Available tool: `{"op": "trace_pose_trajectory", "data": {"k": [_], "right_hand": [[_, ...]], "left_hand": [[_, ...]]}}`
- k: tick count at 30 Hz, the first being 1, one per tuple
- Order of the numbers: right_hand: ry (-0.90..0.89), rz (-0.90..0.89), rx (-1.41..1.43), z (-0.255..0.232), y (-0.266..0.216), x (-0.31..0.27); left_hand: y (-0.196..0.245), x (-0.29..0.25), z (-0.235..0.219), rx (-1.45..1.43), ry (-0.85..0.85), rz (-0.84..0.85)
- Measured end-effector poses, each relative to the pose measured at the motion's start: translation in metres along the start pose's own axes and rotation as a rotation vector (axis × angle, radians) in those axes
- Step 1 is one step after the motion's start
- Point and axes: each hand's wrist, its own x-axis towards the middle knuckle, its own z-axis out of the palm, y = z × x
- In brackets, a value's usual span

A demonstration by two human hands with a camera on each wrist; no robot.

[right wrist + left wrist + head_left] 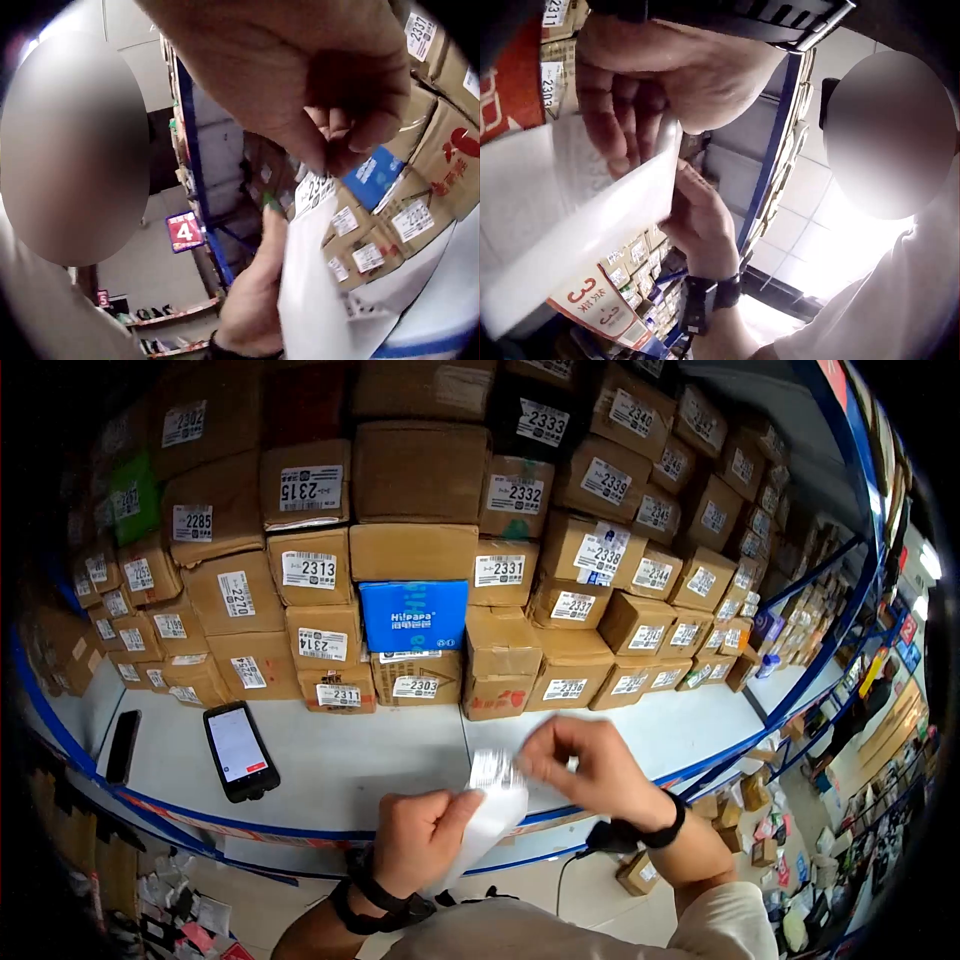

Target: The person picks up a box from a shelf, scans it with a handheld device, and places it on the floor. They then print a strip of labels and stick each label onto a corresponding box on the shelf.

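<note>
My left hand (425, 838) grips a strip of white label paper (488, 825) low in front of the shelf, thumb along its upper part. A printed barcode label (494, 768) is at the strip's top end. My right hand (590, 765), with curled fingers, pinches that label at its edge. In the right wrist view the label (313, 191) shows large digits starting 233, partly covered by the fingertips. The left wrist view shows the strip (585, 225) folded over, with the left hand (652, 82) above it and the right hand (701, 217) behind.
Stacked cardboard boxes (415, 478) with numbered labels fill the shelf, a blue box (413, 616) among them. A lit handheld device (238, 750) and a dark phone (122, 747) lie on the shelf board (330, 760). Parcels (637, 873) lie on the floor; another person (868, 705) stands far right.
</note>
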Motion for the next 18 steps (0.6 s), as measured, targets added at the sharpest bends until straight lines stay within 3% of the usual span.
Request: {"op": "trace_pose_trajectory", "data": {"k": [1,2,6,10,12,14,16,18], "right_hand": [[0.121,-0.045,-0.083,0.001,0.011,0.012],[0.226,0.068,-0.224,0.002,0.009,0.027],[0.517,-0.079,-0.538,0.008,0.034,0.071],[0.593,-0.066,-0.772,0.009,0.037,0.074],[0.661,0.03,-0.766,-0.001,0.039,0.066],[0.674,0.05,-0.729,-0.009,0.043,0.051],[0.369,0.13,-0.337,-0.004,0.032,0.024],[-0.077,0.042,0.084,0.009,0.008,-0.004]], "left_hand": [[-0.005,-0.003,-0.002,-0.15,-0.02,-0.092],[-0.008,-0.005,-0.003,-0.3,-0.041,-0.186],[0.002,-0.013,-0.019,-0.377,-0.095,-0.146],[0.0,-0.017,-0.014,-0.425,0.004,-0.181],[-0.009,-0.017,-0.014,-0.439,-0.019,-0.231],[-0.017,-0.012,-0.009,-0.677,-0.159,-0.29],[-0.013,-0.012,-0.001,-0.67,-0.135,-0.311],[-0.01,-0.014,0.009,-0.44,0.024,-0.167]]}}
